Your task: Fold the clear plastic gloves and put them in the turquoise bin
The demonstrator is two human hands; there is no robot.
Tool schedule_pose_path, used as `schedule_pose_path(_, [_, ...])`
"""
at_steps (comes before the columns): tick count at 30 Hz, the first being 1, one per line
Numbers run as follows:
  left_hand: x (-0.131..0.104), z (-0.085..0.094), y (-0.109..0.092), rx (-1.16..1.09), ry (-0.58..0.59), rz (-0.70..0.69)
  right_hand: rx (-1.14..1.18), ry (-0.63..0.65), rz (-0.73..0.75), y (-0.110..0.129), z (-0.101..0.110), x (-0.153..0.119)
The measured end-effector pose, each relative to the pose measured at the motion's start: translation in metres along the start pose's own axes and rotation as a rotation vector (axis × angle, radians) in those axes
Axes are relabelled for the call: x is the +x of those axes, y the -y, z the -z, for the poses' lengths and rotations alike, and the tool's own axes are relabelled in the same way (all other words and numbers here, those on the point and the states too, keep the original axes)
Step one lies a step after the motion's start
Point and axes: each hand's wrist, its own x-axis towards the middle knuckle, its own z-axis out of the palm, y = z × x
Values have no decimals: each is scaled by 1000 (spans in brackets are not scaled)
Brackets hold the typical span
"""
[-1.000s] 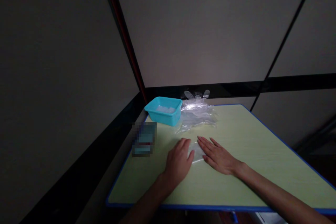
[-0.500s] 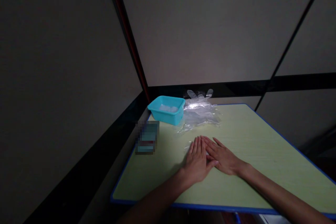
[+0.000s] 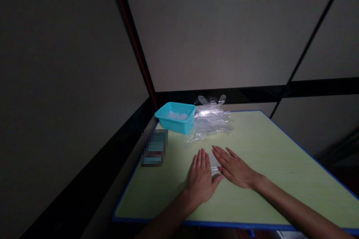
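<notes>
A thin, clear plastic piece (image 3: 214, 162) lies on the table, partly covered by both hands. My left hand (image 3: 200, 177) rests flat on its left side, fingers stretched out and thumb reaching right. On its right side my right hand (image 3: 234, 166) lies flat, fingers pointing to the upper left. A gap between the hands shows the plastic. Farther back, a loose pile of clear plastic gloves (image 3: 211, 121) spreads beside a turquoise basket (image 3: 176, 124), which holds some clear or whitish material.
The pale green table (image 3: 269, 164) has a blue edge. A blurred-out flat object (image 3: 155, 149) lies near its left edge. Walls with dark bands stand behind and to the left.
My left hand has slid left and slightly toward me, away from my right hand, uncovering part of the clear plastic. My right hand has barely moved.
</notes>
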Motion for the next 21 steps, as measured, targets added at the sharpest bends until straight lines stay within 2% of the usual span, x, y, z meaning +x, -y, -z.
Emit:
schedule_pose_path(11, [-15, 4, 16, 29, 10, -6, 43, 10, -18, -1, 1, 1])
schedule_pose_path(15, [-13, 11, 16, -15, 63, -8, 217, 8, -77, -4, 7, 2])
schedule_pose_path(21, [-12, 28, 23, -122, 196, -3, 530, -129, -188, -12, 20, 3])
